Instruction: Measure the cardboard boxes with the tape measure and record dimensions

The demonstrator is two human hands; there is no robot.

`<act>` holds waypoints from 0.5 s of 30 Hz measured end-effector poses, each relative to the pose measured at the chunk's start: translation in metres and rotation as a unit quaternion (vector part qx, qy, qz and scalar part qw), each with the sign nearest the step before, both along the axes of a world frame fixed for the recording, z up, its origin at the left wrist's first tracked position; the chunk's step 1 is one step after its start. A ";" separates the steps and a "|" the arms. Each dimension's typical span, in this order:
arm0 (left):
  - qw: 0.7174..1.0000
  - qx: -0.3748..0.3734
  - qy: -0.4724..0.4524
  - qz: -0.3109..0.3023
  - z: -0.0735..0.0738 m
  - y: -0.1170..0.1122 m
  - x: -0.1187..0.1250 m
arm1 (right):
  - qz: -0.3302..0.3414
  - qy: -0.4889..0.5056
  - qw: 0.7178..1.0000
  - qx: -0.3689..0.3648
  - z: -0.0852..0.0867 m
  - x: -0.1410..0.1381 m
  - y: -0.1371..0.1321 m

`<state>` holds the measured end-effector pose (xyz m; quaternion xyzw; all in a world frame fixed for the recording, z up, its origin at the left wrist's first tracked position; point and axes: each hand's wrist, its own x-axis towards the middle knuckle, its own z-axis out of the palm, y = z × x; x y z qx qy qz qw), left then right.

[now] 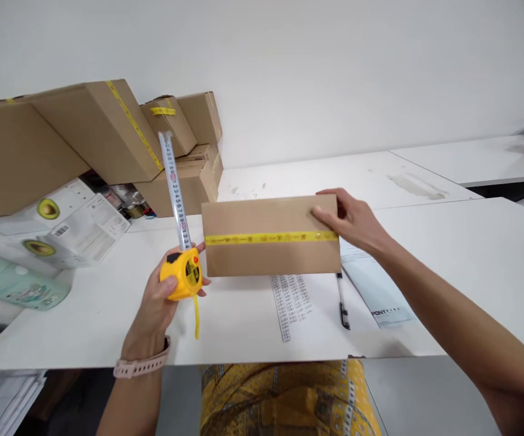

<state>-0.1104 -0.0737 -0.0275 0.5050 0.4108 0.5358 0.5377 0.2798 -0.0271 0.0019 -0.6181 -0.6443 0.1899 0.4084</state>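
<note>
My left hand (pixel 164 297) is closed around a yellow tape measure (pixel 183 274). Its metal blade (pixel 175 191) sticks out upward, and a yellow strap dangles below the case. Some fingers of that hand reach behind the left end of a brown cardboard box (pixel 271 257), and whether they press on it is hidden. Yellow printed tape runs along the box's long face. My right hand (pixel 352 218) grips the box at its upper right corner, thumb on the front face. The box is held over the white table (pixel 238 315), above a sheet with handwritten columns (pixel 291 303).
A black-capped pen (pixel 343 309) and a pale blue printed folder (pixel 380 290) lie right of the sheet. Stacked cardboard boxes (pixel 102 133), white cartons with avocado pictures (pixel 71 224) and a mint-green bottle (pixel 20 281) fill the left side. A white wall (pixel 334 79) rises behind.
</note>
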 end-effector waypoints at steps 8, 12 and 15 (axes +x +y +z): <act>0.998 0.031 0.048 0.017 0.020 -0.043 0.038 | 0.055 0.028 0.995 0.083 0.012 -0.004 0.040; 0.979 -0.104 0.003 -0.172 0.000 -0.095 0.068 | 0.102 -0.025 0.988 0.113 0.017 -0.007 0.039; 0.949 -0.181 -0.015 -0.258 -0.016 -0.104 0.086 | 0.121 -0.077 0.981 0.129 0.022 -0.008 0.040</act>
